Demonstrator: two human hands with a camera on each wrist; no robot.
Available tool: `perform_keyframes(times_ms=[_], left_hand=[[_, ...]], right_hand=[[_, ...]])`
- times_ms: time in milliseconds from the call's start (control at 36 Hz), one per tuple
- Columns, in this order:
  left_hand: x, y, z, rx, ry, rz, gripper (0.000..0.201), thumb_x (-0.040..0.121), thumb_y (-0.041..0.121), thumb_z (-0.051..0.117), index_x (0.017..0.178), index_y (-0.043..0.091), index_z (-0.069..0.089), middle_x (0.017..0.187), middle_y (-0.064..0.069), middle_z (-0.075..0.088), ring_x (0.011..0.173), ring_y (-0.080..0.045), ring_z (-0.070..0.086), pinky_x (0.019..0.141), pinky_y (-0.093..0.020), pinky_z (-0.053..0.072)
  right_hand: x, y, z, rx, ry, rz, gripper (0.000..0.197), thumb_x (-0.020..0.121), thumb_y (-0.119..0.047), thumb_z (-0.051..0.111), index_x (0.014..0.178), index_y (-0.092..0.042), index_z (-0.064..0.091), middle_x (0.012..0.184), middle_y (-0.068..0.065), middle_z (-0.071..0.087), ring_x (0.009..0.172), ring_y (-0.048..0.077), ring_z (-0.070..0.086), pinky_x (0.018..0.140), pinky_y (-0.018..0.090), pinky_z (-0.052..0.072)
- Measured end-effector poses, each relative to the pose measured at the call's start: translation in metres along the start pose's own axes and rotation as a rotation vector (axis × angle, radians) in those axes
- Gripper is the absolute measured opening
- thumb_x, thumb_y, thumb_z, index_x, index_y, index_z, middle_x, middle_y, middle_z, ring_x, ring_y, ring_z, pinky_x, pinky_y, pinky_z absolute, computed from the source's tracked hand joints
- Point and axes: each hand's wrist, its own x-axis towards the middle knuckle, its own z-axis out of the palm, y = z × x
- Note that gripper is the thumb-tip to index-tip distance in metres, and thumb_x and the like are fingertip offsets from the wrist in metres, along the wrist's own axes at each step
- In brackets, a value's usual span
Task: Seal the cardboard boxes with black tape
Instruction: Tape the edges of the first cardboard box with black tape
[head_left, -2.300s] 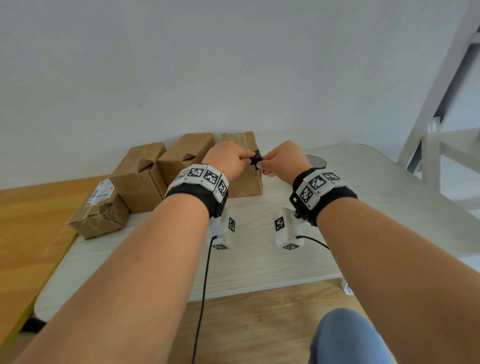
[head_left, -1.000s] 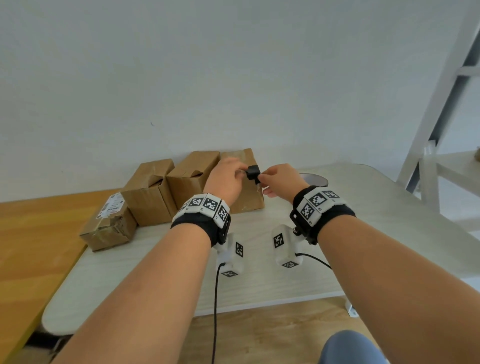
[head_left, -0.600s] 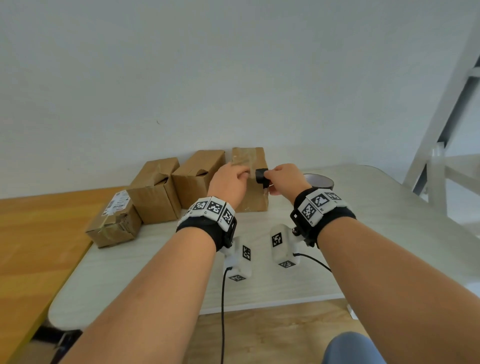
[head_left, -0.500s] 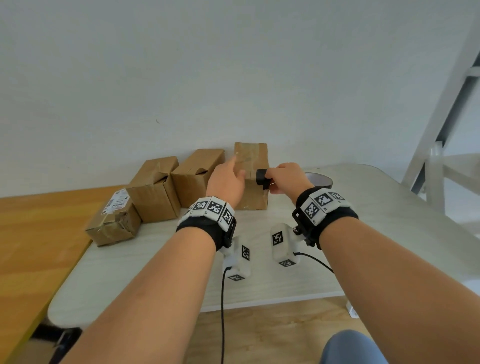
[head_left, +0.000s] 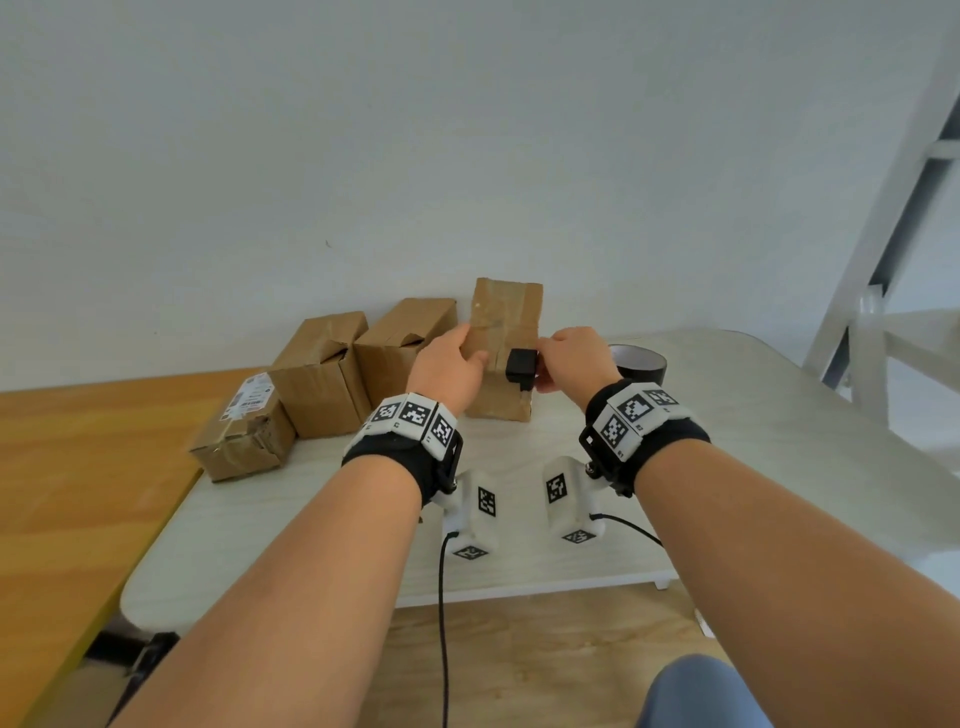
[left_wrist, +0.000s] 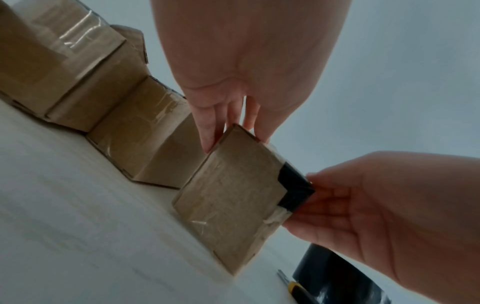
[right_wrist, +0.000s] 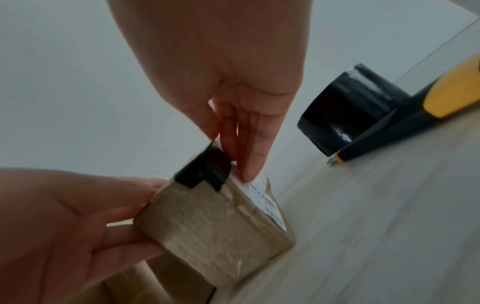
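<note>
A tall cardboard box (head_left: 503, 322) stands at the back of the white table. My left hand (head_left: 451, 364) holds its left side, thumb on the front face; its fingers (left_wrist: 215, 127) lie along the box edge (left_wrist: 233, 191). My right hand (head_left: 571, 358) pinches a short piece of black tape (head_left: 521, 364) and lays it over the box's upper right edge. In the wrist views the tape piece (left_wrist: 293, 189) (right_wrist: 205, 170) wraps the corner, with right fingers (right_wrist: 249, 148) beside it on the box (right_wrist: 215, 230).
The black tape roll (head_left: 639, 361) (right_wrist: 345, 109) sits right of the box, with a yellow-and-black utility knife (right_wrist: 389, 127) beside it. Three more cardboard boxes (head_left: 322, 374) (head_left: 405, 338) (head_left: 241, 431) line up to the left. A white shelf frame (head_left: 883, 260) stands far right.
My left hand has let go of the tape piece and taken hold of the tall box. My right hand has brought the tape onto the box's right edge.
</note>
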Motion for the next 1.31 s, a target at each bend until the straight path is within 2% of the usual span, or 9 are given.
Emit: perform_keyframes(times_ms=[111, 222, 361, 472, 639, 833, 944, 1194, 1305], left_hand=[[0.001, 0.001, -0.009, -0.023, -0.038, 0.003, 0.05, 0.098, 0.02, 0.043, 0.147, 0.017, 0.034, 0.145, -0.004, 0.045, 0.104, -0.017, 0.057, 0.085, -0.023, 0.043], [0.003, 0.0, -0.014, 0.068, -0.099, 0.017, 0.048, 0.098, 0.018, 0.041, 0.146, 0.015, 0.036, 0.148, -0.004, 0.041, 0.134, -0.019, 0.04, 0.108, -0.029, 0.031], [-0.002, -0.002, -0.013, 0.11, -0.092, 0.099, 0.04, 0.101, 0.018, 0.036, 0.138, 0.021, 0.048, 0.136, -0.003, 0.054, 0.114, -0.028, 0.057, 0.093, -0.031, 0.043], [-0.005, -0.007, -0.011, 0.155, 0.047, 0.15, 0.036, 0.099, 0.014, 0.04, 0.129, 0.02, 0.058, 0.135, -0.002, 0.055, 0.124, -0.019, 0.05, 0.101, -0.026, 0.035], [-0.017, -0.005, -0.007, 0.193, 0.088, 0.239, 0.039, 0.085, 0.005, 0.046, 0.116, 0.016, 0.069, 0.119, -0.005, 0.063, 0.114, -0.022, 0.054, 0.096, -0.032, 0.043], [-0.02, -0.014, -0.004, 0.176, 0.118, 0.211, 0.032, 0.083, 0.024, 0.064, 0.114, 0.025, 0.068, 0.111, 0.003, 0.056, 0.099, -0.015, 0.053, 0.076, -0.022, 0.034], [-0.019, -0.012, -0.003, 0.208, 0.144, 0.254, 0.032, 0.085, 0.029, 0.064, 0.117, 0.024, 0.067, 0.125, 0.004, 0.057, 0.114, -0.014, 0.051, 0.088, -0.025, 0.036], [-0.008, -0.007, -0.003, 0.222, 0.104, 0.234, 0.028, 0.089, 0.022, 0.061, 0.115, 0.015, 0.07, 0.118, -0.003, 0.065, 0.111, -0.019, 0.056, 0.093, -0.03, 0.043], [-0.005, -0.01, -0.007, 0.188, 0.075, 0.223, 0.028, 0.09, 0.019, 0.061, 0.116, 0.013, 0.069, 0.121, -0.003, 0.066, 0.113, -0.018, 0.057, 0.096, -0.027, 0.041]], right_hand=[[-0.003, 0.0, -0.007, -0.037, -0.063, -0.026, 0.014, 0.09, -0.005, 0.046, 0.08, -0.008, 0.055, 0.086, 0.019, 0.068, 0.073, 0.03, 0.069, 0.077, 0.039, 0.059], [-0.005, 0.003, -0.014, -0.278, -0.012, -0.224, 0.033, 0.082, 0.002, 0.048, 0.111, -0.015, 0.052, 0.106, 0.011, 0.059, 0.092, 0.026, 0.062, 0.081, 0.037, 0.055], [-0.012, -0.002, -0.016, -0.518, -0.065, -0.426, 0.049, 0.085, 0.0, 0.054, 0.131, -0.019, 0.056, 0.14, 0.005, 0.046, 0.129, 0.023, 0.041, 0.1, 0.023, 0.031], [-0.013, -0.004, -0.01, -0.633, -0.054, -0.434, 0.016, 0.084, -0.018, 0.057, 0.097, -0.017, 0.067, 0.107, 0.002, 0.062, 0.106, 0.024, 0.057, 0.081, 0.03, 0.043], [-0.01, -0.005, -0.003, -0.63, 0.022, -0.407, 0.019, 0.079, -0.027, 0.066, 0.095, -0.017, 0.069, 0.095, 0.001, 0.065, 0.088, 0.021, 0.06, 0.073, 0.032, 0.049], [-0.004, -0.005, -0.001, -0.572, 0.002, -0.42, 0.015, 0.083, -0.023, 0.065, 0.095, -0.018, 0.071, 0.096, -0.003, 0.066, 0.09, 0.018, 0.061, 0.078, 0.032, 0.05], [0.001, -0.003, -0.001, -0.553, -0.022, -0.416, 0.017, 0.085, -0.018, 0.06, 0.093, -0.023, 0.074, 0.094, -0.005, 0.069, 0.089, 0.016, 0.062, 0.074, 0.026, 0.047], [0.01, 0.005, 0.001, -0.508, 0.035, -0.43, 0.029, 0.087, -0.012, 0.052, 0.102, -0.025, 0.074, 0.105, -0.006, 0.07, 0.091, 0.011, 0.06, 0.074, 0.02, 0.039], [0.011, 0.008, 0.0, -0.516, 0.066, -0.454, 0.025, 0.083, -0.017, 0.059, 0.101, -0.026, 0.073, 0.099, -0.004, 0.069, 0.091, 0.015, 0.061, 0.078, 0.026, 0.048]])
